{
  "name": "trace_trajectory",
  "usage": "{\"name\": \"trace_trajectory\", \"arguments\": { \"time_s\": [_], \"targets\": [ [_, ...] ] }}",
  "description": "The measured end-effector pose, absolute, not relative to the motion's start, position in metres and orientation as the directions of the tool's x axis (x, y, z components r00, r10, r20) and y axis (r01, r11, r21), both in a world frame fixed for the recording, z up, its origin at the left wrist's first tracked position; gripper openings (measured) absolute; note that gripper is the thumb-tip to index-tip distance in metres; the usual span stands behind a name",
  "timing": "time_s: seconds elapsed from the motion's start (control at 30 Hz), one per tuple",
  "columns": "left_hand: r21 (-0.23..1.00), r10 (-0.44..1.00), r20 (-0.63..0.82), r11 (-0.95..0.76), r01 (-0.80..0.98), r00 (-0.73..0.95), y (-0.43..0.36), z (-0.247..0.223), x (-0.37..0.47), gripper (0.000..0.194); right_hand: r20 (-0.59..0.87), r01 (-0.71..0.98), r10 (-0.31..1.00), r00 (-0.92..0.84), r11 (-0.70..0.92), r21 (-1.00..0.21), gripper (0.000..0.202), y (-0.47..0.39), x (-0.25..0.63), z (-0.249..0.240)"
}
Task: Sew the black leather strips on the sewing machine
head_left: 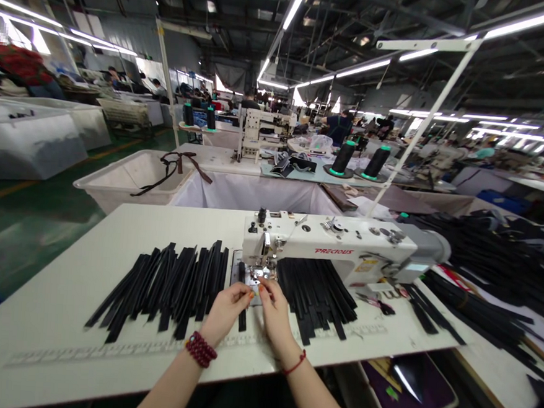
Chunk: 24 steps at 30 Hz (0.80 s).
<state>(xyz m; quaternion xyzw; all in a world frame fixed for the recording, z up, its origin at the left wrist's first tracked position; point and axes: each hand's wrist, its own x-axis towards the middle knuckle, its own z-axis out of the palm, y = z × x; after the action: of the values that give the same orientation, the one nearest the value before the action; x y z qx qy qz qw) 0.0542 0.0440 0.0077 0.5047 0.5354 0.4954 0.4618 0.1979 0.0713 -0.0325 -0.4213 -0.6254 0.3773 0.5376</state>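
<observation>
Bare forearms (173, 383) are extended over the front edge of the white table (172, 222), the left wrist circled by dark red beads (200, 349), the right by a red cord (295, 362). The left hand (224, 311) and right hand (274, 307) are brought close together before the needle area of a sewing machine (297, 242); the fingers of each are narrowed to a pinch, but whatever is pinched cannot be made out. Beside the left fingertips, a single black strip (242, 321) is pointed toward the front edge. Toward the left edge, a row of strips (168, 284) is spread; beneath the machine's arm, another bunch (315, 294) is fanned out.
</observation>
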Motion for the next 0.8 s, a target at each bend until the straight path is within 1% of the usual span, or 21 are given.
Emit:
{"name": "trace_trajectory", "arguments": {
  "time_s": [0.2,0.33,0.47,0.57,0.7,0.8],
  "targets": [
    [0.997,1.0,0.018,-0.016,0.082,-0.013,0.042,-0.001,0.054,0.022,0.346,0.082,0.93,-0.124,0.357,-0.93,0.02,0.07,0.198,-0.025],
    [0.996,0.999,0.031,-0.027,0.085,-0.043,0.042,0.001,0.054,0.026,0.368,0.101,0.927,-0.078,0.374,-0.922,0.023,0.066,0.198,-0.024],
    [0.992,0.995,0.063,-0.054,0.116,-0.082,0.042,0.004,0.054,0.017,0.387,0.121,0.921,-0.037,0.388,-0.914,0.026,0.063,0.198,-0.029],
    [0.996,0.989,0.03,-0.017,0.089,-0.143,0.044,-0.002,0.052,0.023,0.377,0.135,0.926,-0.005,0.374,-0.917,0.023,0.063,0.199,-0.035],
    [0.998,0.954,-0.05,0.059,0.022,-0.294,0.057,-0.015,0.045,0.037,0.351,0.16,0.936,0.021,0.343,-0.926,0.02,0.066,0.199,-0.042],
    [0.995,0.934,-0.084,0.095,0.016,-0.347,0.077,-0.02,0.041,0.036,0.343,0.182,0.939,0.02,0.334,-0.925,0.021,0.068,0.198,-0.046]
  ]
}}
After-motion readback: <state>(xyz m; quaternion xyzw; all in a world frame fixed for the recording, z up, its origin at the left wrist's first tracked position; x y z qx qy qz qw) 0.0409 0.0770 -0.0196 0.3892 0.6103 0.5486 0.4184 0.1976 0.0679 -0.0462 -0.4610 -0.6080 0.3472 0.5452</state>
